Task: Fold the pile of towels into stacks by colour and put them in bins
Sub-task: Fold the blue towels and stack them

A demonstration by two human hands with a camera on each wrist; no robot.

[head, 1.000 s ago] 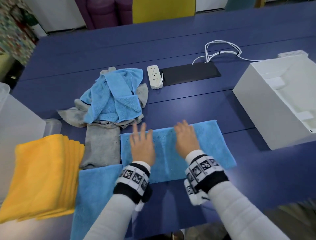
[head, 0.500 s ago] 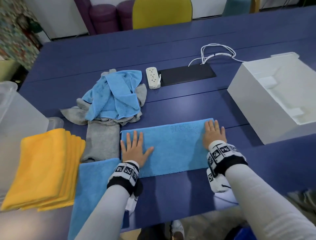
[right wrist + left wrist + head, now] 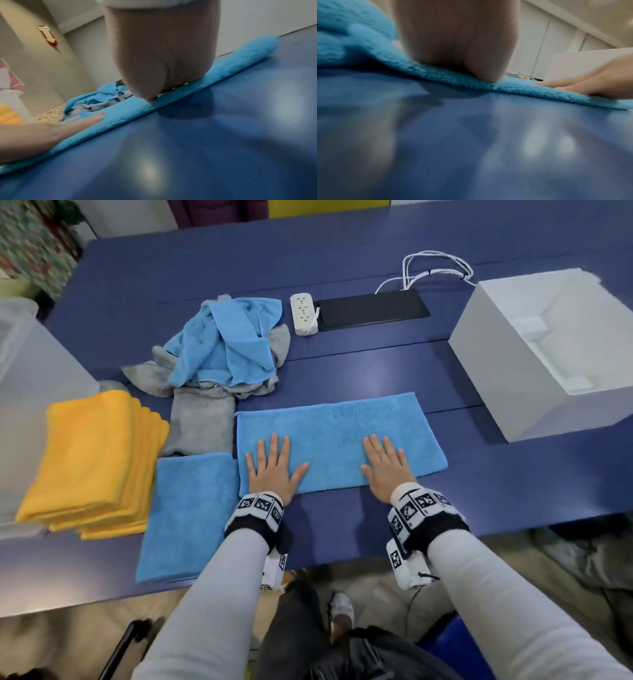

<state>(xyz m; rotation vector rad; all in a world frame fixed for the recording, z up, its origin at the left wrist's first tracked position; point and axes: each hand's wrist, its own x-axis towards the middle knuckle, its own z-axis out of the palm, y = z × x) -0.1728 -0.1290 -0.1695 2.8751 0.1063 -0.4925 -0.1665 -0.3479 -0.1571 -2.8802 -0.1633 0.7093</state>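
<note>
Blue terry towel (image 3: 337,440), folded into a long strip, is lying near the desk's (image 3: 342,261) front edge; the left hand (image 3: 274,470) and right hand (image 3: 385,469) are pressing flat on it, fingers straight and spread.

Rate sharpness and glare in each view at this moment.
Head view: mostly sharp, bent toward the edges. Left wrist view: table blurred with pale glare; right hand smeared. Right wrist view: blue towel edge soft; ceiling-light reflections on the table.
</note>
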